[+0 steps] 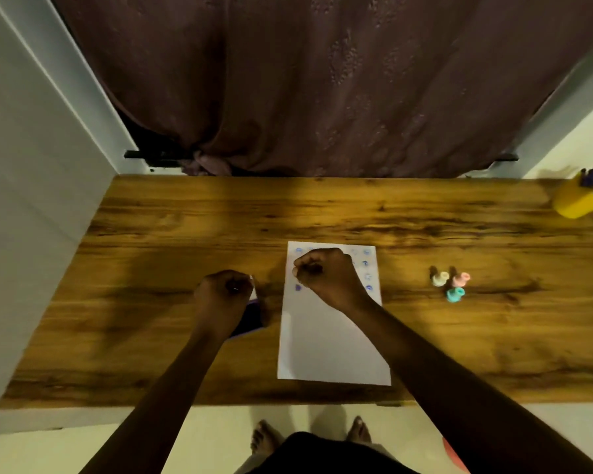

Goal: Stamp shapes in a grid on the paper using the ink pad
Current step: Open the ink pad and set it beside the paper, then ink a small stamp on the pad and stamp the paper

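A white sheet of paper [326, 347] lies on the wooden table [185, 213], with several blue stamped shapes [368, 277] in rows across its upper part. My right hand [326, 277] is a closed fist over the paper's upper left area; whatever it grips is hidden inside the fingers. My left hand [225, 294] is closed over the dark purple ink pad [250, 318], left of the paper, with a white edge showing by the fingers. Three small stamps, cream [440, 278], pink [461, 278] and teal [455, 294], stand to the right of the paper.
A yellow cup [579, 200] holding blue pens stands at the table's far right corner. A dark curtain [322, 83] hangs behind the table. A grey wall [31, 200] borders the left side. My bare feet [264, 439] show on the pale floor below the front edge.
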Available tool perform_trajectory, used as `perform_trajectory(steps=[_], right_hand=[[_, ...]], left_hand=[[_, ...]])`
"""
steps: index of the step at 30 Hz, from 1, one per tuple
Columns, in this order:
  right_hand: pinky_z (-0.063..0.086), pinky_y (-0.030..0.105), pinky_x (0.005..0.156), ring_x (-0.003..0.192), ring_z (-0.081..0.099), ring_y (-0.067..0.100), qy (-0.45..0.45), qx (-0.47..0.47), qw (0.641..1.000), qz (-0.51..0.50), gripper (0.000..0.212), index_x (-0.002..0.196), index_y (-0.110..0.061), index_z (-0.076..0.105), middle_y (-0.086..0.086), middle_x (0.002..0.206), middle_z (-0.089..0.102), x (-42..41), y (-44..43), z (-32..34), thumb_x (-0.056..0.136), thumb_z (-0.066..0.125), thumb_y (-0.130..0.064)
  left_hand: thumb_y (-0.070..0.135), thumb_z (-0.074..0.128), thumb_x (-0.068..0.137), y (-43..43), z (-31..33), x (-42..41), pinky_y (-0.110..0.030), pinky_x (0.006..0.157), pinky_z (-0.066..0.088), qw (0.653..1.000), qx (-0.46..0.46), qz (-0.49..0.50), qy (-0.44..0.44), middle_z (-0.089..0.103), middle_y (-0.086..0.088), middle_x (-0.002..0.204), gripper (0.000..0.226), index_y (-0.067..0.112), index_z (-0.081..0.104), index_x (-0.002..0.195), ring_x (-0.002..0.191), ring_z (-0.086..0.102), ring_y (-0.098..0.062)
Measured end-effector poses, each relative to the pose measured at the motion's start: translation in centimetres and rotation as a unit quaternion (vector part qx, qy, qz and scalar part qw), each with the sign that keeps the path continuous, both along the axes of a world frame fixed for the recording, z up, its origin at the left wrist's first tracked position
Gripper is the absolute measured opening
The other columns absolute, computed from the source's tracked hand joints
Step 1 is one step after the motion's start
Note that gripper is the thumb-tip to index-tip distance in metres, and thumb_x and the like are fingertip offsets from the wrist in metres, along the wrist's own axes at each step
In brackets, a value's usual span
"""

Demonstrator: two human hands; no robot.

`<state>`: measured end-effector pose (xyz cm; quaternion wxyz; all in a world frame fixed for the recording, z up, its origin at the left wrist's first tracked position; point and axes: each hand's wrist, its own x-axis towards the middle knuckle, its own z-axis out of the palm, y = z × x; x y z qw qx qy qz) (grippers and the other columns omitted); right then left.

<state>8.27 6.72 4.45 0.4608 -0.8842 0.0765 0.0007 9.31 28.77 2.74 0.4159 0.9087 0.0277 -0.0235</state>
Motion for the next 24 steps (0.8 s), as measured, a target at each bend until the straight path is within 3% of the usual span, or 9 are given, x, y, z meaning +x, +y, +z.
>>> perform_trajectory(steps=[4,6,8,11,14,16,19,21,24], right_hand=[[0.061,0.03,0.084,0.091,0.075,0.018,-0.002,0.029,0.998,-0.047,0.017,0.105,-0.008,0.08,0.006,0.103,0.079,-2.2,-4.7,1.6,0.088,0.076,-0.011],[0.06,0.027,0.081,0.088,0.075,0.016,-0.005,0.017,0.997,-0.07,0.017,0.104,-0.008,0.08,0.005,0.101,0.08,-3.4,-7.3,2.2,0.088,0.076,-0.009],[0.06,0.027,0.084,0.089,0.075,0.015,-0.003,-0.003,0.996,-0.093,0.018,0.104,-0.01,0.08,0.003,0.101,0.08,-4.6,-9.9,2.6,0.087,0.076,-0.011],[0.059,0.03,0.087,0.092,0.073,0.015,0.009,-0.069,0.995,-0.077,0.019,0.104,-0.013,0.079,0.001,0.103,0.079,-6.2,-13.6,2.7,0.086,0.076,-0.012],[0.06,0.037,0.085,0.091,0.072,0.017,0.027,-0.161,0.985,-0.063,0.015,0.101,-0.016,0.077,0.0,0.099,0.077,-7.1,-17.0,2.1,0.087,0.073,-0.017],[0.059,0.038,0.087,0.103,0.07,0.021,0.055,-0.237,0.968,-0.07,0.026,0.116,-0.02,0.073,0.0,0.113,0.074,-7.3,-19.2,1.8,0.09,0.071,-0.025],[0.058,0.04,0.086,0.121,0.057,0.026,0.079,-0.328,0.94,-0.056,0.038,0.128,-0.024,0.066,0.002,0.122,0.069,-7.6,-21.9,1.2,0.09,0.067,-0.029],[0.058,0.041,0.084,0.12,0.055,0.028,0.082,-0.37,0.924,-0.044,0.038,0.127,-0.024,0.065,0.004,0.119,0.069,-7.7,-23.0,0.7,0.09,0.065,-0.03],[0.055,0.04,0.085,0.116,0.056,0.029,0.082,-0.407,0.909,-0.029,0.036,0.125,-0.023,0.066,0.005,0.114,0.07,-7.6,-24.1,0.2,0.091,0.063,-0.032]], left_hand=[[0.022,0.071,0.094,-5.9,0.6,-1.1,-0.032,0.066,0.064,0.997,-0.043,-0.034,0.058,0.08,0.005,0.085,0.01,0.028,0.076,0.087,0.069,0.076,-0.015],[0.025,0.074,0.093,-8.9,0.4,-1.6,-0.027,0.079,0.059,0.997,-0.014,-0.07,0.031,0.081,0.003,0.102,0.006,0.027,0.079,0.095,0.079,0.071,-0.006],[0.03,0.074,0.093,-11.8,0.0,-2.1,-0.029,0.092,0.055,0.995,0.011,-0.101,0.007,0.081,0.003,0.109,0.011,0.026,0.08,0.101,0.09,0.071,-0.008],[0.03,0.077,0.091,-15.7,-0.7,-3.3,-0.007,0.077,0.043,0.99,0.002,-0.143,-0.005,0.081,0.002,0.107,0.014,0.021,0.079,0.102,0.079,0.063,0.001],[0.025,0.078,0.09,-19.0,-1.3,-4.3,-0.006,0.077,0.041,0.984,-0.019,-0.179,-0.001,0.08,0.001,0.103,0.014,0.016,0.078,0.101,0.071,0.057,0.011],[0.023,0.078,0.09,-20.9,-1.5,-4.8,-0.007,0.077,0.042,0.982,-0.024,-0.188,0.004,0.078,0.005,0.096,0.013,0.017,0.079,0.101,0.07,0.056,0.013],[0.023,0.078,0.089,-22.9,-1.9,-5.4,0.003,0.068,0.038,0.98,-0.029,-0.195,0.023,0.066,0.025,0.081,0.009,0.02,0.077,0.097,0.069,0.058,0.014],[0.021,0.077,0.089,-24.0,-2.1,-5.8,0.002,0.068,0.043,0.977,-0.042,-0.204,0.036,0.065,0.025,0.081,0.009,0.02,0.077,0.098,0.074,0.063,0.01],[0.017,0.077,0.09,-25.0,-2.3,-6.3,-0.015,0.079,0.054,0.975,-0.06,-0.209,0.043,0.069,0.015,0.087,0.01,0.019,0.077,0.099,0.081,0.066,0.001]])
